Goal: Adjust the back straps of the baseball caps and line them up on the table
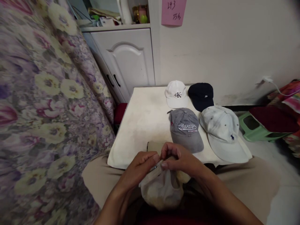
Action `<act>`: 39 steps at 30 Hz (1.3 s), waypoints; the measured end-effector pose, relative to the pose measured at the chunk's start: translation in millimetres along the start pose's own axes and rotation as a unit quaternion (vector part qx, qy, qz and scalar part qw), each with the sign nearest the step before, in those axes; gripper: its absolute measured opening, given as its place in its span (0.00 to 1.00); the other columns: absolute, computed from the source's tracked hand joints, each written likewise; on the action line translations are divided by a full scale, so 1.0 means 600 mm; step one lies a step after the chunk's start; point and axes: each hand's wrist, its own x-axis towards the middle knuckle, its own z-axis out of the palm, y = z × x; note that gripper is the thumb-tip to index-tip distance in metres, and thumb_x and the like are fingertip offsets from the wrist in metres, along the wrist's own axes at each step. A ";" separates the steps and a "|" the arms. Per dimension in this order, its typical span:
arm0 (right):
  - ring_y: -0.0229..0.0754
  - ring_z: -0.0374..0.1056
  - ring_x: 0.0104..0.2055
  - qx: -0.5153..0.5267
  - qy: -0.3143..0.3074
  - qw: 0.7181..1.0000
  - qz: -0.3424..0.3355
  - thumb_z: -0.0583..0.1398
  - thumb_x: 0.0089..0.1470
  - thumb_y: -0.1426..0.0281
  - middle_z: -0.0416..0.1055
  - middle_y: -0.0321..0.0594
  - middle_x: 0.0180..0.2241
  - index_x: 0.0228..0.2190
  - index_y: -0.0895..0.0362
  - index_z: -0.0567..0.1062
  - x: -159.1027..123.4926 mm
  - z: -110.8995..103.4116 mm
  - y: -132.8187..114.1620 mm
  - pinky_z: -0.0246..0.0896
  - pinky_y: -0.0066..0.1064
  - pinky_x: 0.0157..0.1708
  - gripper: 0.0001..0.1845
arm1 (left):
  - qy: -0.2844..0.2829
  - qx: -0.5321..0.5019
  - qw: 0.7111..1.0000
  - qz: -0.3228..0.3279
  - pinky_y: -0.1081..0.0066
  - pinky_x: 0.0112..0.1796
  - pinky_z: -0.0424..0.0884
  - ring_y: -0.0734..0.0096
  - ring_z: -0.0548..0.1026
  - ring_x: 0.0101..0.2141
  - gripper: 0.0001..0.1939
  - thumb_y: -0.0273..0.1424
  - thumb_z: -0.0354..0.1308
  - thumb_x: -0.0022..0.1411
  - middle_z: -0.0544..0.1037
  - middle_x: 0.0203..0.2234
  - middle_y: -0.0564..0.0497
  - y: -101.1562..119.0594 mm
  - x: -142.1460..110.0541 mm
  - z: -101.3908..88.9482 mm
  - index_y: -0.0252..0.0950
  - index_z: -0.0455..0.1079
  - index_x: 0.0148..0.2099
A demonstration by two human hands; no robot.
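Low in the head view, a beige cap [161, 192] is held over my lap with its back opening and strap toward me. My left hand [144, 164] pinches the cap's strap from the left side. Close beside it, my right hand [178, 159] grips the strap's other part, thumb and fingers pressed together. A small metal bit shows on the strap between the two hands. Part of the cap's brim lies behind my fingers, at the table's near edge. The grey cap [186, 129] with white lettering is the nearest one beyond my right hand.
On the cream-covered table [142, 122] stand a white cap [176, 93], a navy cap [201, 96] and a pale cap [221, 132]. A flowered curtain [51, 109] hangs at left, a white cabinet [126, 59] stands behind. At right is a green stool [254, 126].
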 end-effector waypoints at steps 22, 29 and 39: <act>0.31 0.57 0.24 0.032 -0.023 0.999 -0.004 0.69 0.49 0.64 0.66 0.32 0.25 0.33 0.58 0.73 -0.013 -0.020 0.004 0.49 0.22 0.20 0.13 | -0.040 0.042 0.998 0.006 0.75 0.25 0.52 0.76 0.57 0.24 0.12 0.38 0.60 0.60 0.63 0.23 0.57 0.009 -0.016 0.006 0.34 0.66 0.33; 0.29 0.57 0.20 0.095 -0.018 0.995 -0.005 0.69 0.49 0.65 0.68 0.31 0.25 0.34 0.58 0.74 -0.029 -0.044 0.018 0.49 0.22 0.19 0.14 | -0.031 0.022 0.999 -0.002 0.75 0.23 0.50 0.76 0.55 0.23 0.15 0.42 0.61 0.59 0.62 0.22 0.58 0.000 -0.018 0.007 0.35 0.66 0.33; 0.32 0.64 0.26 0.123 -0.033 0.992 -0.021 0.70 0.49 0.64 0.72 0.34 0.30 0.36 0.58 0.74 -0.018 -0.048 0.023 0.59 0.24 0.25 0.15 | -0.060 0.028 0.998 -0.002 0.73 0.24 0.48 0.76 0.53 0.23 0.20 0.46 0.59 0.60 0.58 0.20 0.58 0.013 -0.014 0.008 0.34 0.65 0.28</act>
